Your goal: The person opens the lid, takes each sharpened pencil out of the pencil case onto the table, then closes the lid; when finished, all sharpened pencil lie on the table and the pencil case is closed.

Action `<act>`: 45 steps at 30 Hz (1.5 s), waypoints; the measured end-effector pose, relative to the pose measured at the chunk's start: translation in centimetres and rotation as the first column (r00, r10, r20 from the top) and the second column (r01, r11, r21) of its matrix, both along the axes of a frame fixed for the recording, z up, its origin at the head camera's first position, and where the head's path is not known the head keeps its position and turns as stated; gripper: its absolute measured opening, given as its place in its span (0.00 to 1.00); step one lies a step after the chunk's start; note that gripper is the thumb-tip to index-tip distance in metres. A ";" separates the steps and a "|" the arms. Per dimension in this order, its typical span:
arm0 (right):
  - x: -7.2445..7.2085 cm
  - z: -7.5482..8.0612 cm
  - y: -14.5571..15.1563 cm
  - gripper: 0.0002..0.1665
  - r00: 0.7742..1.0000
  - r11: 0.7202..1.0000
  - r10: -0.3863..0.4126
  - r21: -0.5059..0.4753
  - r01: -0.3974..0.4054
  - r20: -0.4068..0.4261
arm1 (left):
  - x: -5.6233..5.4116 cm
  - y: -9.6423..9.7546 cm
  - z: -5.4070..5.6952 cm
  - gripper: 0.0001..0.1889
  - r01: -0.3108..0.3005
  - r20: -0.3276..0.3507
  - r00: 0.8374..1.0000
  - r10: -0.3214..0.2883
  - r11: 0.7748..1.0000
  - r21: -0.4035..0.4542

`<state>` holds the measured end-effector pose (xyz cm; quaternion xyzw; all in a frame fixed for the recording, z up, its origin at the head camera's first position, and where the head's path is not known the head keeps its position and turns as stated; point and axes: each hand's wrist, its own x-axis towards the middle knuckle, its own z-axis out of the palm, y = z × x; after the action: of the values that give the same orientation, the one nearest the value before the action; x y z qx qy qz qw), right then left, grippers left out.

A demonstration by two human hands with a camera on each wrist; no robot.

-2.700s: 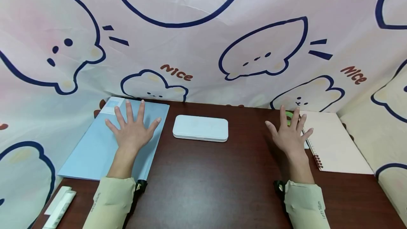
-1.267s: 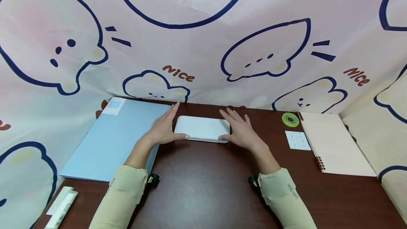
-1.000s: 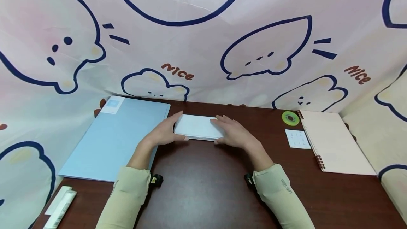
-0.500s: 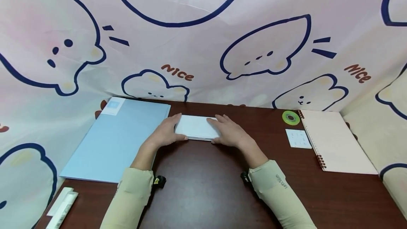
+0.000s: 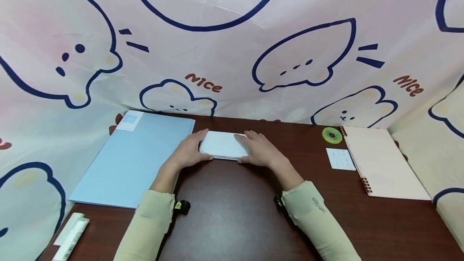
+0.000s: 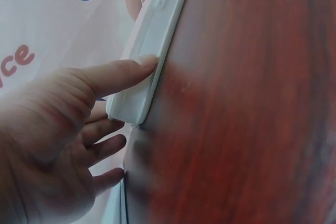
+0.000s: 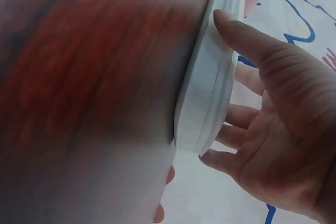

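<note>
In the head view a white, rounded pencil case (image 5: 222, 144) lies on the dark table between the two hands. My left hand (image 5: 188, 148) grips its left end, thumb on the front side and fingers around the end. From the right, my right hand (image 5: 262, 150) holds it with the thumb along the front side and fingers over the top and back. The left wrist view shows the thumb pressed on the side of the pencil case (image 6: 142, 90), below its lid seam. In the right wrist view the other thumb lies against the same front side of the pencil case (image 7: 202, 98).
Left of the hands lies a blue folder (image 5: 127, 160), partly beneath the left forearm. White strips (image 5: 72, 233) sit at the front left. At right are a green ring-shaped disc (image 5: 332, 135), a small printed card (image 5: 340, 158) and a spiral notebook (image 5: 384, 164). A patterned curtain (image 5: 232, 59) stands behind.
Both hands came inward from spread positions over the folder and beside the notebook and took hold of the pencil case. Since then the right hand has slid slightly left along it.
</note>
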<state>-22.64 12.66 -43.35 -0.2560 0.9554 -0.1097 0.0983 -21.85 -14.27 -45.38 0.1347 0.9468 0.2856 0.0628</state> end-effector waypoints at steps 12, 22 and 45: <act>-0.5 0.2 -0.1 0.51 1.000 1.000 0.004 0.006 -0.004 0.013 | -0.4 -0.5 -1.0 0.52 0.006 -0.019 1.000 -0.005 0.999 0.037; -0.6 0.3 -0.2 0.51 1.000 1.000 0.009 0.001 -0.009 0.021 | -0.3 -0.8 -1.4 0.55 0.020 0.003 1.000 -0.020 0.999 0.046; -0.8 0.3 -0.2 0.48 0.998 0.998 0.058 0.001 -0.058 -0.029 | -0.4 -0.8 -1.6 0.54 0.009 0.018 1.000 -0.010 1.000 0.017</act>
<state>-23.45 12.49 -43.03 -0.2850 0.9490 -0.1029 0.0877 -22.26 -15.05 -46.99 0.1372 0.9430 0.2946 0.0713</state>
